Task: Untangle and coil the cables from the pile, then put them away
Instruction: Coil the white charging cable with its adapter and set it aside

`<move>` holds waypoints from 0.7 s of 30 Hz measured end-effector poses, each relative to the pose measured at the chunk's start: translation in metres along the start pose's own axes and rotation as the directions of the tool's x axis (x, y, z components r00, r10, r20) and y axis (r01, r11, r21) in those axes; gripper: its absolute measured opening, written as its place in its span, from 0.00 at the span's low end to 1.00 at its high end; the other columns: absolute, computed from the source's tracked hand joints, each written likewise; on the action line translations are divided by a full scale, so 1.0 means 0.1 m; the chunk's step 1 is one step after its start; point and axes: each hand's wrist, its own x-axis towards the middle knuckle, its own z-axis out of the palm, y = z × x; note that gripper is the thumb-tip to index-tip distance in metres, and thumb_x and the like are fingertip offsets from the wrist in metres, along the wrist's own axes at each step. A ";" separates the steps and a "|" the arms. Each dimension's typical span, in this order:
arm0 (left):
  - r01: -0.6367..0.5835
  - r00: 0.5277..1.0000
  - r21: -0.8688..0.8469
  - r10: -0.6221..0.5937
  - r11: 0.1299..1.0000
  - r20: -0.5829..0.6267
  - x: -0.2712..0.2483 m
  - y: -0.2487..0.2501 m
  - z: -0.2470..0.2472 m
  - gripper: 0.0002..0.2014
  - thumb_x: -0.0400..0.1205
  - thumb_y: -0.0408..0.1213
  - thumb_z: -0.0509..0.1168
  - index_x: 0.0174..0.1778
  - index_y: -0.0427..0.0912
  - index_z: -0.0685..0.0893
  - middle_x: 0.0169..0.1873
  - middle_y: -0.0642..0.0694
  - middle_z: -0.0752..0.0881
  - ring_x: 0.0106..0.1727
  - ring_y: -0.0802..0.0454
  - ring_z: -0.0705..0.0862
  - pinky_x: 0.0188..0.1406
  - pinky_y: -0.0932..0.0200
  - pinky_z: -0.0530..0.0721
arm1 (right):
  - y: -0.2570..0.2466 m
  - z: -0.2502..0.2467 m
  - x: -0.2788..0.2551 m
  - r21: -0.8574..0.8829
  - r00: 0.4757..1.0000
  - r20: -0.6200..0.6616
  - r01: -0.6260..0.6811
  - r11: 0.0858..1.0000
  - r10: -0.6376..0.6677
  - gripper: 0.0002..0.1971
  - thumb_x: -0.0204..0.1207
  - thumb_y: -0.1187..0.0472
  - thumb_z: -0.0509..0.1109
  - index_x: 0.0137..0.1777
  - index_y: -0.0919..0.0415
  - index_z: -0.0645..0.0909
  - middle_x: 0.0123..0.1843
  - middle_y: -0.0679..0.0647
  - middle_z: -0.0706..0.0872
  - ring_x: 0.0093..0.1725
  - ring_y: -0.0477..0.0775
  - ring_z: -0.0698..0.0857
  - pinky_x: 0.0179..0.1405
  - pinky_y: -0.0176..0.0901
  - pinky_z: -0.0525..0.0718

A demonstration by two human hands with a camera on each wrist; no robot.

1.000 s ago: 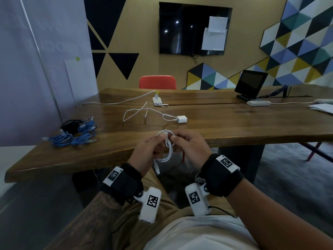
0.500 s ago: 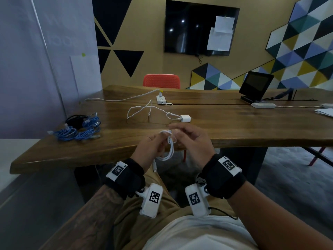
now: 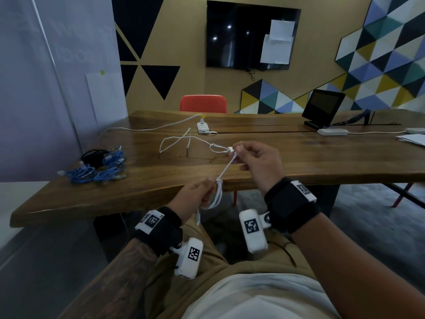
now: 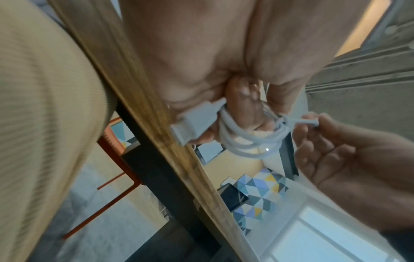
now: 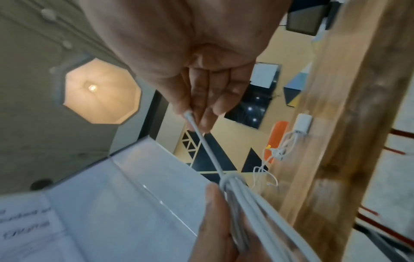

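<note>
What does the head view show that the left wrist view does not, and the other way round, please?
Only the head view shows the blue cables, the loose white cable and the power strip on the table. Only the left wrist view shows the USB plug against the left hand's palm and fingers curled through the loops. Both show the coil, with the right hand pinching its free end taut.

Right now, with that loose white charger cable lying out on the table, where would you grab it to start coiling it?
I would take the white charger cable at its plug block, coming from the near table edge. The block is the one stiff, chunky part; the rest is thin cord in slack loops that would likely slip or drag. The right hand is nearest, but it is pinching the end of the coiled cable.
</note>
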 end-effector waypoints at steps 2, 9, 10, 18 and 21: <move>-0.014 1.000 0.042 0.015 0.999 -0.026 0.02 -0.01 0.03 0.18 0.89 0.46 0.56 0.33 0.49 0.81 0.25 0.53 0.70 0.26 0.57 0.66 0.28 0.63 0.68 | -0.05 -0.02 0.06 -0.015 0.998 -0.042 0.040 0.999 -0.041 0.06 0.84 0.66 0.69 0.51 0.60 0.88 0.45 0.60 0.93 0.42 0.49 0.90 0.36 0.31 0.85; -0.038 0.986 -0.077 0.025 0.996 -0.163 0.00 -0.05 0.00 0.14 0.90 0.39 0.55 0.42 0.47 0.83 0.23 0.56 0.76 0.26 0.60 0.73 0.29 0.64 0.72 | 0.18 0.08 0.08 0.077 0.971 0.060 -0.236 0.969 0.232 0.10 0.84 0.54 0.68 0.61 0.56 0.84 0.55 0.53 0.91 0.51 0.51 0.91 0.50 0.50 0.90; -0.047 0.980 -0.135 0.019 0.990 -0.200 0.01 0.00 -0.01 0.13 0.90 0.39 0.54 0.44 0.43 0.81 0.23 0.56 0.75 0.25 0.60 0.73 0.28 0.66 0.73 | 0.21 0.12 0.06 0.034 0.954 0.133 -0.274 0.961 0.268 0.13 0.84 0.52 0.68 0.64 0.55 0.82 0.57 0.51 0.90 0.53 0.51 0.90 0.52 0.51 0.89; -0.060 0.902 -0.425 -0.133 0.903 -0.411 0.05 0.19 -0.35 0.14 0.89 0.41 0.57 0.61 0.34 0.77 0.30 0.42 0.79 0.27 0.52 0.78 0.28 0.57 0.80 | 0.41 0.75 0.11 -0.169 0.893 0.362 -0.220 0.961 0.268 0.05 0.82 0.67 0.71 0.54 0.60 0.86 0.42 0.59 0.91 0.35 0.48 0.87 0.34 0.39 0.86; -0.094 0.817 -0.462 -0.196 0.882 -0.542 0.01 0.22 -0.61 0.15 0.87 0.37 0.61 0.67 0.32 0.76 0.46 0.29 0.84 0.39 0.42 0.85 0.45 0.42 0.87 | 0.51 1.10 0.32 -0.161 0.899 0.336 -0.241 0.957 0.283 0.03 0.79 0.65 0.75 0.47 0.56 0.88 0.40 0.55 0.92 0.37 0.50 0.89 0.44 0.51 0.91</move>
